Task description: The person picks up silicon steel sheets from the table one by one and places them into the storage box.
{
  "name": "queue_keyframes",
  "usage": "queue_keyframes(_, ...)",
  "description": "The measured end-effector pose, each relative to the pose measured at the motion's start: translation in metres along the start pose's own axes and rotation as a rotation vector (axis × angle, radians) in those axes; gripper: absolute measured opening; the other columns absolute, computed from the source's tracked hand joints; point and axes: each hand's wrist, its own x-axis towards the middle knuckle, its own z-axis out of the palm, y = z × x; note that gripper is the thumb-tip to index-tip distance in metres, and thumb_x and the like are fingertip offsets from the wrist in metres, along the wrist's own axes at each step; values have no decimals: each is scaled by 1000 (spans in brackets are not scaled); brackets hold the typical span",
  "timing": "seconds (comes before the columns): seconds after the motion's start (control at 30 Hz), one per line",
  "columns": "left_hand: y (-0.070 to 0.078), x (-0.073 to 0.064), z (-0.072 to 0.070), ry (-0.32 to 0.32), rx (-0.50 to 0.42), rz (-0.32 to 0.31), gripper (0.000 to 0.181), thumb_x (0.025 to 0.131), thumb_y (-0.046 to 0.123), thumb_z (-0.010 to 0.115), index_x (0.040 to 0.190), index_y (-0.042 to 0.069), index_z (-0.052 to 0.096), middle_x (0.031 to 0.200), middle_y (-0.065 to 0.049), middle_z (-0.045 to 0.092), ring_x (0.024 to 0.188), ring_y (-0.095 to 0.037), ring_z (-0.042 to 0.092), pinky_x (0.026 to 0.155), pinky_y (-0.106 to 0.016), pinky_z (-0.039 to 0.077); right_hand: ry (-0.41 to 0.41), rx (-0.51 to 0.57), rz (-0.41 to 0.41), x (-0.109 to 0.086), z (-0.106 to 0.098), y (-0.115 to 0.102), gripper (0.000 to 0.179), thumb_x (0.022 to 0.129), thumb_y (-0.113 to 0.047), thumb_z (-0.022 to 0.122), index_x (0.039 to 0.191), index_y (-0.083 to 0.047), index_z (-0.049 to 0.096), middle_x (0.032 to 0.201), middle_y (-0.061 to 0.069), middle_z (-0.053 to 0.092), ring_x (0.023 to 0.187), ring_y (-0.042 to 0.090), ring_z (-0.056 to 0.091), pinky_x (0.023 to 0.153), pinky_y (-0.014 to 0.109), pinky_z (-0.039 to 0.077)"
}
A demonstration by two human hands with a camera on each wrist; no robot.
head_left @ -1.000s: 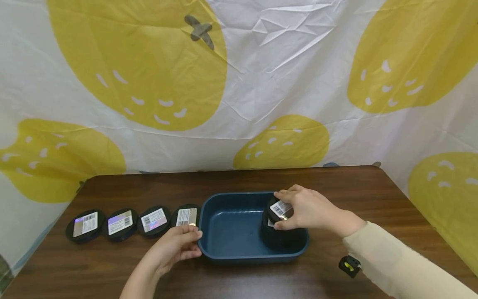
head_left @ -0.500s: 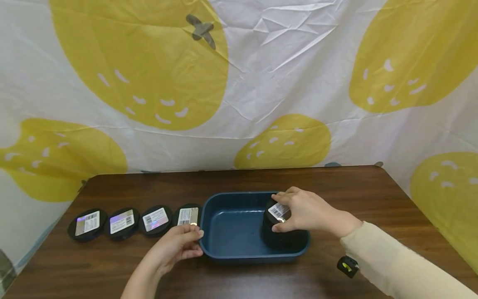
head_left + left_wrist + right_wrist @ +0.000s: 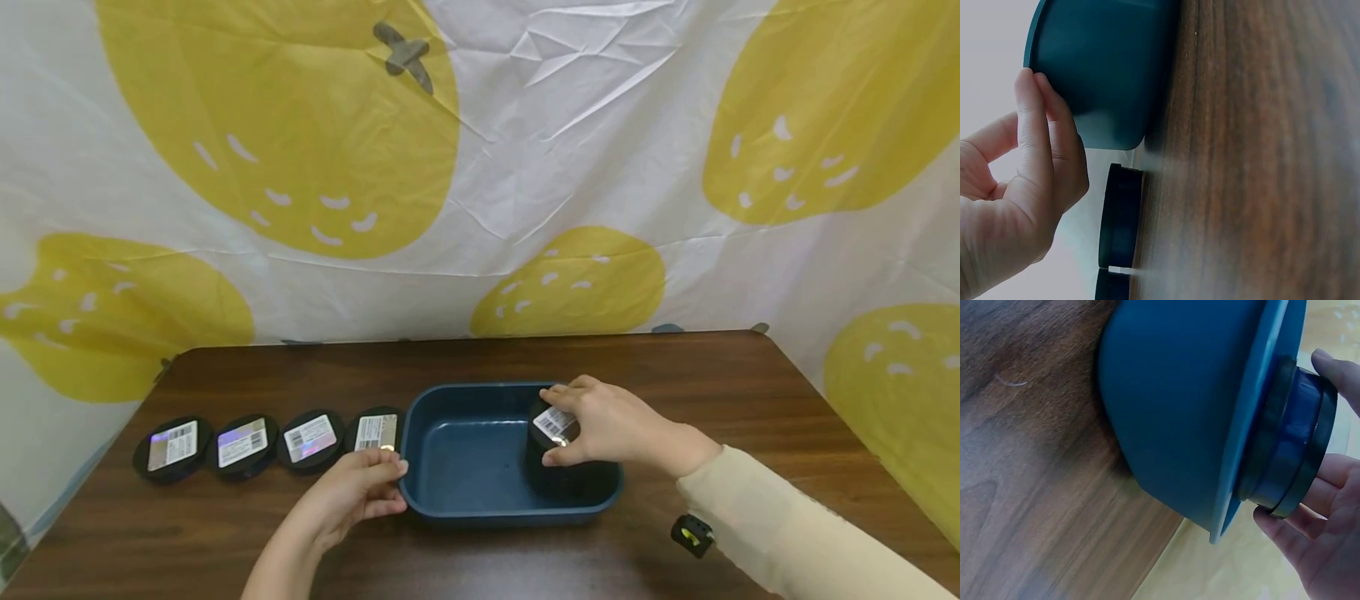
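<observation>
A blue rectangular plastic basin (image 3: 472, 471) stands on the wooden table. My left hand (image 3: 360, 487) holds its left rim, fingertips against the edge in the left wrist view. Over the basin's right end, my right hand (image 3: 611, 423) grips a round black flat jar (image 3: 553, 427) by its sides, thumb in front and fingers behind. A barcode label faces up on its top. The jar sits on top of another dark round jar (image 3: 558, 482) inside the basin, mostly hidden. In the right wrist view the gripped jar (image 3: 1313, 447) rises above the basin rim.
Several similar black jars (image 3: 310, 442) with white labels lie in a row left of the basin, the nearest jar (image 3: 375, 427) close against it. A small black device (image 3: 692, 535) hangs by the right sleeve. A lemon-print cloth (image 3: 487, 167) hangs behind the table (image 3: 465, 567).
The right hand has lowered the jar slightly and shifted it a little left, onto the jar beneath, whose label edge is now covered. The left hand stays on the rim.
</observation>
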Motion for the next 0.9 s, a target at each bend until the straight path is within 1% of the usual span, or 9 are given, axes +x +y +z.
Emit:
queue_keyframes(0.2,0,1,1,-9,-6,4,9,92,11,54,90,3,52,76,-4,54,65,-11,59,64,-23,56,-11,42,14,-4,2,2,81,68,-53,74,131,-5,53,129,13,55,113,27,51,83,39,50)
queue_keyframes(0.37,0,0,1,10,8,12,9,92,11,54,91,2,51,76,-4,52,65,-12,58,63,-23,56,-4,61,3,-3,3,1,82,69,-52,74,131,-4,52,129,15,55,114,28,51,86,41,50)
queue_keyframes(0.53,1,-1,1,23,6,12,9,92,10,54,90,2,51,76,-4,52,64,-11,58,63,-22,56,3,42,-20,-2,3,1,82,69,-52,74,131,-3,52,129,15,55,114,28,51,89,41,48)
queue_keyframes(0.73,1,-1,1,23,-5,8,8,92,10,54,90,2,51,76,-4,52,63,-11,58,62,-22,56,-5,38,-23,-4,2,1,82,72,-53,71,133,-3,50,131,14,53,117,29,49,91,41,47)
queue_keyframes(0.9,0,-1,1,29,-4,4,9,92,10,54,91,2,51,76,-4,52,64,-11,58,62,-23,56,18,7,-53,-5,3,0,80,74,-53,69,133,-3,50,134,12,51,119,31,48,95,45,44)
